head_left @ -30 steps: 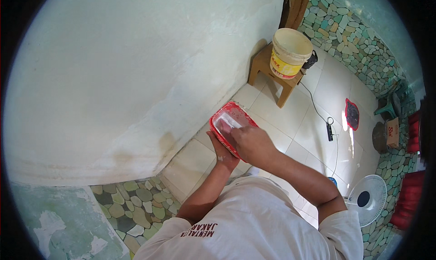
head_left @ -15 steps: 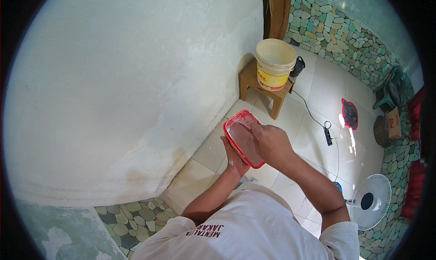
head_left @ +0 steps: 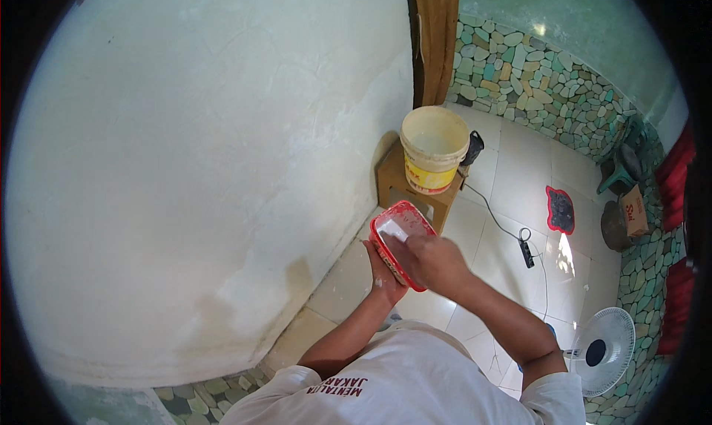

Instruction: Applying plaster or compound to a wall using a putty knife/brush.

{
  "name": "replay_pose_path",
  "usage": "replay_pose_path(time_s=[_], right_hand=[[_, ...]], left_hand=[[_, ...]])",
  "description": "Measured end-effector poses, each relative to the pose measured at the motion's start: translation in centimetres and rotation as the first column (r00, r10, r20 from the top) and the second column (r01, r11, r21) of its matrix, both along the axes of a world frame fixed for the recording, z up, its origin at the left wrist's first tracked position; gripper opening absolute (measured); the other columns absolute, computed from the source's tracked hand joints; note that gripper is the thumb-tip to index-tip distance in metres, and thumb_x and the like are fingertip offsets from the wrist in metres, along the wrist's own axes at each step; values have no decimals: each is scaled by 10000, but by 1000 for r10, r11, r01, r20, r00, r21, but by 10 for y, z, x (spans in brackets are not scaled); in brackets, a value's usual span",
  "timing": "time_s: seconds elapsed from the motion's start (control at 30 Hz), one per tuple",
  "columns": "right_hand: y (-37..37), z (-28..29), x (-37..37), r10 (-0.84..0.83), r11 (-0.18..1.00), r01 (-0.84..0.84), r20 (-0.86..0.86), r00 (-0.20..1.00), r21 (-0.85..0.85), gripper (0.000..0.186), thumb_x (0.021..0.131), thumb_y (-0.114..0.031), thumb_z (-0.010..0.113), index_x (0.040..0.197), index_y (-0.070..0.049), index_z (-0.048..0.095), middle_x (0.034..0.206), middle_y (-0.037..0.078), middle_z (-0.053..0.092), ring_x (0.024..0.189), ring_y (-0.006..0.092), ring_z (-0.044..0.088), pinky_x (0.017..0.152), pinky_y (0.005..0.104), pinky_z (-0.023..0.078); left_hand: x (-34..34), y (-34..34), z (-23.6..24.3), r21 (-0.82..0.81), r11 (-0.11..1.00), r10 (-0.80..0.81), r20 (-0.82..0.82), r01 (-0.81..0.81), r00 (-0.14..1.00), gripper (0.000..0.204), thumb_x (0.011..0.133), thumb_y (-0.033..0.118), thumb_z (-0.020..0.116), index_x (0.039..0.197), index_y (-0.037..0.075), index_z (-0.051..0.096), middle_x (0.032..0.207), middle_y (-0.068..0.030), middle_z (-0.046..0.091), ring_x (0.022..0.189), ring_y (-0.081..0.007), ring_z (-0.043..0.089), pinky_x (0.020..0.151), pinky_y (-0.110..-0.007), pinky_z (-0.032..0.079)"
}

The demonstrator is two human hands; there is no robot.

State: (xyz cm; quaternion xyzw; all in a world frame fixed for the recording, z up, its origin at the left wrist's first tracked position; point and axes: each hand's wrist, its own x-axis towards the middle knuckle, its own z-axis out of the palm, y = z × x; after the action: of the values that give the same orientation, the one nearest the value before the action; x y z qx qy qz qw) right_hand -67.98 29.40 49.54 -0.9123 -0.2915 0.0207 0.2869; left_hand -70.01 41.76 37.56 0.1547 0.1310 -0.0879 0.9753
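Note:
My left hand [head_left: 386,282] supports a red rectangular plastic tub [head_left: 376,241] from its left side and underneath, with the thumb up along the wall. The tub is tilted and holds a smooth, pale greyish-pink paste [head_left: 392,231]; smears of it cling to the inner wall. My right hand [head_left: 442,265] is curled, fingers down over the right part of the tub at the paste. Whatever those fingers grip is hidden by the hand itself. Whitish residue marks my left wrist.
Ahead, a used bucket [head_left: 432,156] stands on a small wooden stool [head_left: 389,174] by the white wall [head_left: 208,150]. A power strip [head_left: 527,254] with its cable lies on the tiles. At right are a fan [head_left: 610,351], a dark mat with red edging [head_left: 561,210] and a carton [head_left: 634,211].
The view has shifted, so the bucket and stool appear lower and closer to the tub. My right hand has moved within the tub, and the tub sits slightly lower in view.

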Motion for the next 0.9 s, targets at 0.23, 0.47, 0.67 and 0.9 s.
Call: replay_pose_path(time_s=[0.23,0.47,0.67,0.9], right_hand=[[2,12,55,44,988,-24,-127,991,149,127,794,-111,600,796,13,574,737,207,619,678,394,607,621,448,491],[1,-3,81,117,987,-110,-58,991,116,110,801,-102,594,801,7,582,731,208,614,667,374,610,590,454,483],[-8,-21,115,14,999,-17,63,998,46,98,803,-105,596,796,-6,591,722,203,612,680,373,609,588,456,477],[-43,-2,158,258,958,-244,-87,962,149,124,767,-104,608,850,-12,601,769,200,625,706,375,612,608,461,483]], left_hand=[[50,16,-5,52,999,-12,159,4,987,847,787,800,306,1382,202,374,1350,-54,468,1226,-253,463,1042,-441,366],[84,10,-12,61,998,-12,144,3,989,830,791,783,341,1377,196,381,1337,-66,478,1220,-254,470,1029,-446,380],[106,-3,-9,-26,999,36,67,-35,997,809,796,757,388,1374,191,395,1345,-75,475,1200,-269,488,1033,-453,376],[131,-30,-2,8,991,133,171,-136,976,779,811,734,399,1375,196,399,1337,-64,489,1208,-279,483,1037,-457,366]])
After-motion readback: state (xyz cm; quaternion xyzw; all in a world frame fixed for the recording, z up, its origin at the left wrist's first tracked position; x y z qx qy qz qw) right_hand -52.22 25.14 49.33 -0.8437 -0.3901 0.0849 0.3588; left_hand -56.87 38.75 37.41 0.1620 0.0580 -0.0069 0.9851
